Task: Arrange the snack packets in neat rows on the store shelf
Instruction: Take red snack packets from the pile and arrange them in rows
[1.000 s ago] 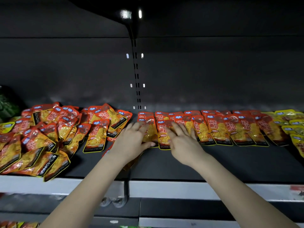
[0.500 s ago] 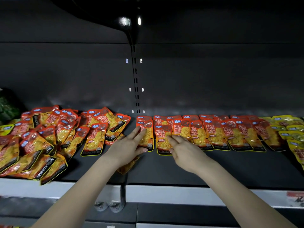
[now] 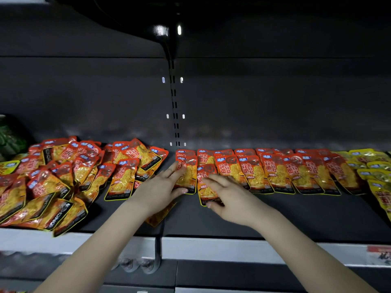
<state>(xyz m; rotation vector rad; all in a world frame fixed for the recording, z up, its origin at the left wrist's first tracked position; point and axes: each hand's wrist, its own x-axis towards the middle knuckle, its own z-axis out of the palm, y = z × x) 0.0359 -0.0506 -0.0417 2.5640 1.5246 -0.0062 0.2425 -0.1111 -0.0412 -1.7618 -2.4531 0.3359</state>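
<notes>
Head view, and nearest to us is the pale front lip of the shelf (image 3: 296, 214). Just beyond it a half-hidden packet (image 3: 157, 218) peeps out from beneath the left wrist, lying askew. Next come the hands, close together but not touching. The left hand (image 3: 160, 187) is flat with its fingers straight and a little spread, and its fingertips rest on the end packet (image 3: 188, 180). The right hand (image 3: 228, 197) is also flat and spread; its fingers lie across the jutting packet (image 3: 206, 190) and its thumb sits at that packet's near corner. We see neither hand pinching anything. The jutting packet lies under and just ahead of the right hand. Its long axis runs away from us with a slight lean, and its near end sticks out closer to us than the front line of the tidy row (image 3: 275, 172), which stretches off to that hand's outer side. We judge the coming move to be a push straight away from us, with a small turn to square the packet up, and the right hand is better placed for it. The loose heap (image 3: 63, 180) sprawls on the left hand's outer side, so that hand is nearer to it. Yellow packets (image 3: 376, 176) lie at the row's far end, and behind everything the slotted upright (image 3: 174, 102) climbs the dark back wall.
</notes>
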